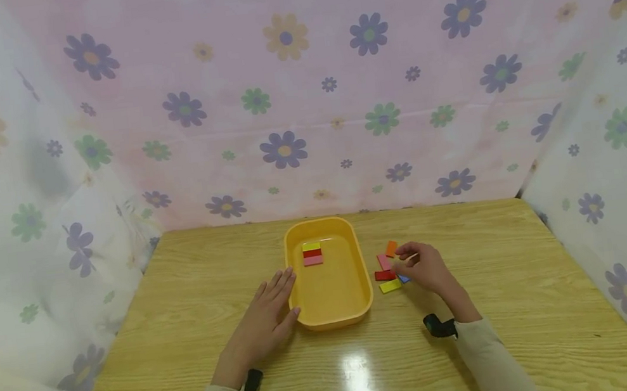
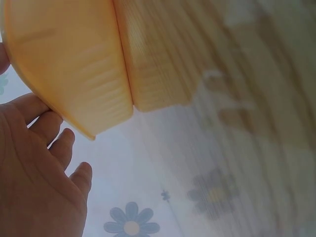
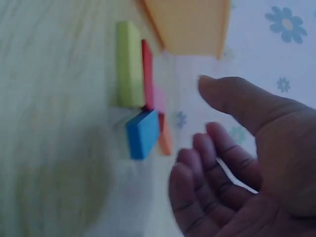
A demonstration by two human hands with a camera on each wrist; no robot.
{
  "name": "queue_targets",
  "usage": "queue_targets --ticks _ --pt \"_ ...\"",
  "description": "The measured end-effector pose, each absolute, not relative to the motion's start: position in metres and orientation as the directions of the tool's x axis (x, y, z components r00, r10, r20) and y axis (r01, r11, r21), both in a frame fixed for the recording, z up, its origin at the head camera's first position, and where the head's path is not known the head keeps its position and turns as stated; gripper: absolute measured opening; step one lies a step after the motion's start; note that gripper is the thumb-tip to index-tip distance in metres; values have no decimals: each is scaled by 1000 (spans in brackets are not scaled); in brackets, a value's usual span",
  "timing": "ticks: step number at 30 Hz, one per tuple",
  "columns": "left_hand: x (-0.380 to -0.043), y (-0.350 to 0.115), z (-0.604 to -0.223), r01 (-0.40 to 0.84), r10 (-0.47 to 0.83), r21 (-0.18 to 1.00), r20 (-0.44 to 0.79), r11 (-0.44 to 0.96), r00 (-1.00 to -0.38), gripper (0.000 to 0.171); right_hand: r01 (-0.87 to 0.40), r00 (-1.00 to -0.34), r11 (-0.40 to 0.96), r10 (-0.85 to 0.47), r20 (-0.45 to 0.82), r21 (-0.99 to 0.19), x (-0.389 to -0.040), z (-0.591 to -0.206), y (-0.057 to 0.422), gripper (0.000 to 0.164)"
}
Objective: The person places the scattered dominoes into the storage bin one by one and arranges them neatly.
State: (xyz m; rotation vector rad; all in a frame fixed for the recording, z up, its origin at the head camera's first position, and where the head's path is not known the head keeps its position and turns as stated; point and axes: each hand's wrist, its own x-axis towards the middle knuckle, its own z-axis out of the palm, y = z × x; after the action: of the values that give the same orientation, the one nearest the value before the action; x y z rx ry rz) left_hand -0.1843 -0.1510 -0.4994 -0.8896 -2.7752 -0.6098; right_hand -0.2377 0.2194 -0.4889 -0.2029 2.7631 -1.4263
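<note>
Your left hand (image 1: 266, 318): fingers fairly straight, touching left side of yellow tray (image 1: 338, 295); light pressure there should steady it. Your right hand (image 1: 425, 266): thumb and fingers apart, nothing gripped, near blocks right of tray: orange block (image 1: 391, 249), pink block (image 1: 384, 262), red block (image 1: 384, 275), yellow block (image 1: 390, 286), blue block (image 3: 143, 136). Bunched close, so best pinch one by its edges without nudging neighbours. Inside tray, row of three blocks (image 1: 312, 253) sits toward far left; avoid knocking it.

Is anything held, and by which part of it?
Nothing is held: the right grip is empty near the tiles; the left grip only touches the yellow tray's rim.
</note>
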Motion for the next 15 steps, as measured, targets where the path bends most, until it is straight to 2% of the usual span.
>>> queue_targets --ticks 7,15 --pt "-184 -152 -502 578 519 322 256 750 -816 63 1 -993 653 -89 -78 -757 -232 -507 235 39" --pt "-185 -151 -502 589 520 329 279 738 -807 62 2 -992 664 -91 -84 -748 -234 -510 241 32"
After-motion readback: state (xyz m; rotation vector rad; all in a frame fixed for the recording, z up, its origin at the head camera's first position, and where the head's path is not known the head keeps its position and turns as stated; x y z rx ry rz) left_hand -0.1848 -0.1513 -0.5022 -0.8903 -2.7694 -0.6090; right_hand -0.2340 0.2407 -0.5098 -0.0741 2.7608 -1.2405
